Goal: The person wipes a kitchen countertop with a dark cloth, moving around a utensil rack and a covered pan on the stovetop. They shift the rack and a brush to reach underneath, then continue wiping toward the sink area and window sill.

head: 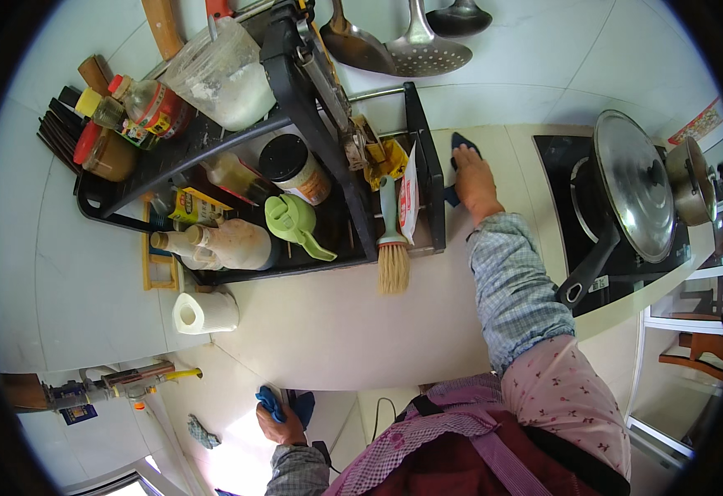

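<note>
My right hand [476, 184] lies flat on the countertop [349, 335], over a dark blue cloth [466, 146] whose ends stick out past the fingers and beside the wrist. It is between the black shelf rack and the stove. My left hand [281, 426] is low at the lower left, closed around a bunched blue cloth [269, 402]. Another dark blue piece [304, 407] shows on the other side of that hand; whether it is the same cloth I cannot tell.
A black rack [299, 265] holds bottles, jars and a light green jug [290, 217]. A brush [394, 266] juts over its front. Paper towel roll [205, 312] stands left. Right, a lidded pan [634, 186] with its handle towards me sits on the black cooktop [551, 180]. Ladles [430, 56] hang above.
</note>
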The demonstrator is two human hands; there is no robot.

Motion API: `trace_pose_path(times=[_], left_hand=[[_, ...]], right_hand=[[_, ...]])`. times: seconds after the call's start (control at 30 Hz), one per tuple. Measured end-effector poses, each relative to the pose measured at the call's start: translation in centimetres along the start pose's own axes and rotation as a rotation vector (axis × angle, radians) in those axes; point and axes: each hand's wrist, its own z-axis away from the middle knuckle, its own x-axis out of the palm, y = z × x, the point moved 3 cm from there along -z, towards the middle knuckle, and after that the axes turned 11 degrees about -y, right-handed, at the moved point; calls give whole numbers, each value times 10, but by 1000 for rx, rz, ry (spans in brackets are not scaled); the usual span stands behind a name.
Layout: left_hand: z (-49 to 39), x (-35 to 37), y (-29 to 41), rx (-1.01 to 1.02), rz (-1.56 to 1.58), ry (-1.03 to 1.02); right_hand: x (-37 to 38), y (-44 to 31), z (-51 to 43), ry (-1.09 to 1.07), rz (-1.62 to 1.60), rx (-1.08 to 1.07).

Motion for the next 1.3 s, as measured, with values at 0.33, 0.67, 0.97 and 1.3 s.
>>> trace_pose_path(times=[0.33,0.67,0.97,1.3], left_hand=[[-2,2,-3,-33,-28,-51],[-2,0,0,21,-8,-27],[0,0,-3,95,17,21],[-1,0,-5,54,-14,-14]], right_hand=[[-12,51,29,170,84,81],[4,-33,77,4,32,-362],[-35,-15,254,-134,-211,-461],[-37,33,218,7,-49,-115]])
